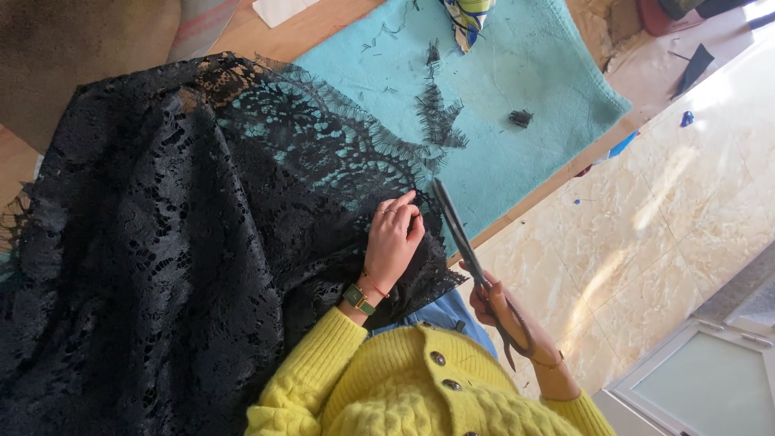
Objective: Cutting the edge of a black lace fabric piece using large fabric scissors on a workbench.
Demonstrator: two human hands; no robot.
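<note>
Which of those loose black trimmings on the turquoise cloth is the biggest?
The long feathery lace strip in the middle of the turquoise cloth. The small dark clump to its right and the scrap above it are far smaller.

Black lace (pixel 161 242): openwork cloth, matt with a faint sheen on the raised motifs, fringed eyelash edge; pressed under the left hand (pixel 393 241).

Scissors (pixel 468 250) in the right hand (pixel 504 315): dark metal blades, dull finish, dark loop handles around the fingers.

Beyond the blade tips: teal cloth (pixel 517 105), soft, napped, matt, scattered with black lace scraps (pixel 440 117).

Under the teal cloth: wooden tabletop (pixel 274 36), smooth, light, satin.

Right of the grip: floor tiles (pixel 670 218), cream marble-look, glossy, reflecting light.

Sweater (pixel 387 387): yellow knit, fuzzy, cable texture, 2 shiny metal buttons showing.

Left wrist: watch (pixel 358 299) with green strap, gold-toned case.
</note>
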